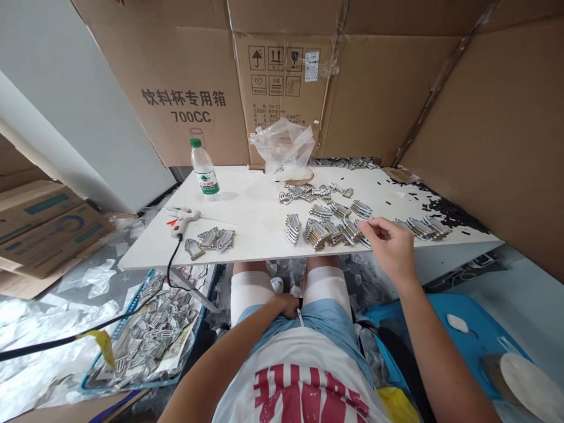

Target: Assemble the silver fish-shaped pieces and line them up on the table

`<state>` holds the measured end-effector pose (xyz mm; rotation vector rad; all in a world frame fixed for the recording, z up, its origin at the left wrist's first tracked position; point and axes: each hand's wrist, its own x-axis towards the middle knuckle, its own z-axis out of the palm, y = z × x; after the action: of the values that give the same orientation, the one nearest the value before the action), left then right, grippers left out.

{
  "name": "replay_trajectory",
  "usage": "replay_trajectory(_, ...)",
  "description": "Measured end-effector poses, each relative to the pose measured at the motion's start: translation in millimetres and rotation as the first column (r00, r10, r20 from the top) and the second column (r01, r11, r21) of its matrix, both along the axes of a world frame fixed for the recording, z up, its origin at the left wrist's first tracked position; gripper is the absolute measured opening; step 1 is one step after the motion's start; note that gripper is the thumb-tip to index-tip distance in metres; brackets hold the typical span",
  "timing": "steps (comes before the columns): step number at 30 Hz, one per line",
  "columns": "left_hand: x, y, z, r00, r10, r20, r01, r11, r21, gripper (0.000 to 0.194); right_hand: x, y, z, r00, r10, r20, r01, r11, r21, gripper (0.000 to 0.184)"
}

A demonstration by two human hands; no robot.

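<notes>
My right hand (pixel 388 244) hovers at the front edge of the white table (pixel 247 211), fingers loosely curled, fingertips touching the rows of small striped grey pieces (pixel 328 229) stacked there. I cannot make out anything held in it. My left hand (pixel 286 305) rests in my lap under the table edge, fingers curled against my shorts, mostly hidden. More loose striped pieces (pixel 308 192) lie farther back, and a small group (pixel 211 239) sits at the left.
A glue gun (pixel 181 220) with a black cord lies at the table's left, a water bottle (pixel 204 170) behind it, a plastic bag (pixel 284 147) at the back. Black scraps (pixel 445 208) cover the right. Cardboard walls surround the table. A floor tray (pixel 154 329) holds several pieces.
</notes>
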<state>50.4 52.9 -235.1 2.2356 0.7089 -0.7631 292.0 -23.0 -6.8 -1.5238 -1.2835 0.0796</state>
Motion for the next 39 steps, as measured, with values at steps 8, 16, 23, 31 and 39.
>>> replay_trajectory(8, -9, 31, 4.1, 0.977, 0.008, -0.213, -0.017, 0.999, -0.041, 0.037, -12, -17, -1.6, 1.0, 0.014, -0.017, -0.014, 1.0, -0.019, 0.03)
replay_trajectory(16, -31, 57, 7.9, 0.976, 0.147, -0.162, -0.14, 0.989, 0.056, 0.04, -36, -40, 6.8, 0.868, 0.495, 0.048, -0.491, 0.868, -0.08, 0.02)
replay_trajectory(23, -31, 40, 5.8, 0.993, 0.113, -0.017, -0.115, 0.981, -0.156, 0.033, -65, -51, -71.8, 0.71, 0.633, -0.309, -0.639, 0.395, -0.66, 0.027)
replay_trajectory(31, -40, 16, 20.7, 0.973, 0.227, 0.042, -0.23, 0.97, 0.078, 0.016, -80, -93, -127.1, 0.744, 0.508, -0.435, -0.585, 0.179, -0.791, 0.011)
replay_trajectory(39, -73, -27, 68.4, 0.933, 0.311, 0.182, -0.333, 0.938, 0.102, 0.019, -71, -91, -116.4, 0.519, 0.363, -0.773, -0.816, -0.057, -0.575, 0.018)
